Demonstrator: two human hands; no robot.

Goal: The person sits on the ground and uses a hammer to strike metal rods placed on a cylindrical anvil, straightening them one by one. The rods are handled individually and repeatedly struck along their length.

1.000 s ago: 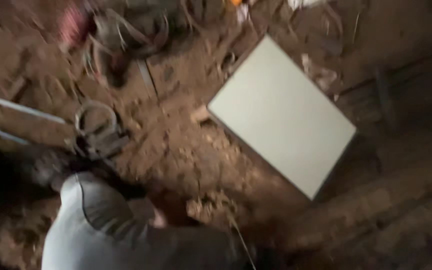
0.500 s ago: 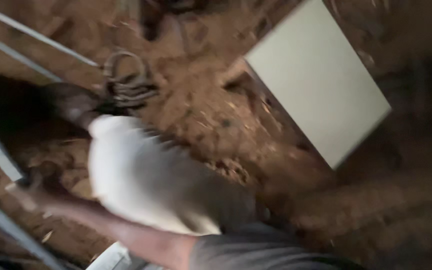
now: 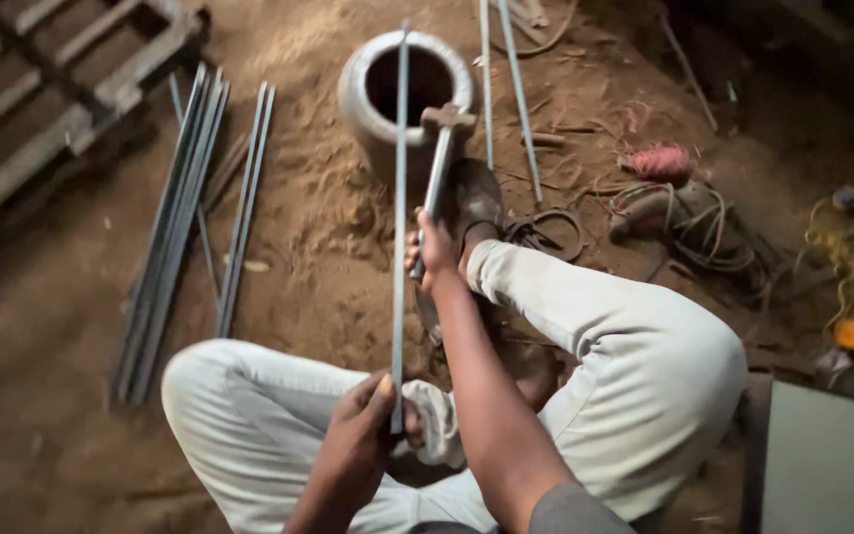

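I sit on the dirt floor with both knees bent, in pale trousers. My left hand [image 3: 366, 427] grips the near end of a long thin steel rod [image 3: 399, 178] that runs away from me over a round grey pot [image 3: 363, 84]. My right hand [image 3: 434, 249] is closed on the handle of a metal T-headed tool [image 3: 441, 148] whose head rests by the pot's rim, close beside the rod. My shoe [image 3: 474, 196] lies just under the tool.
A bundle of several steel rods [image 3: 175, 213] lies on the ground at the left, two more [image 3: 506, 79] beyond the pot. A wooden pallet [image 3: 42, 109] sits far left. Coiled wire and rope [image 3: 689, 218] lie at the right, a pale board [image 3: 827, 460] at the bottom right.
The view has swung from the pale board and coiled wire to the pot and rods. Now both hands are in view, holding the rod and the tool.
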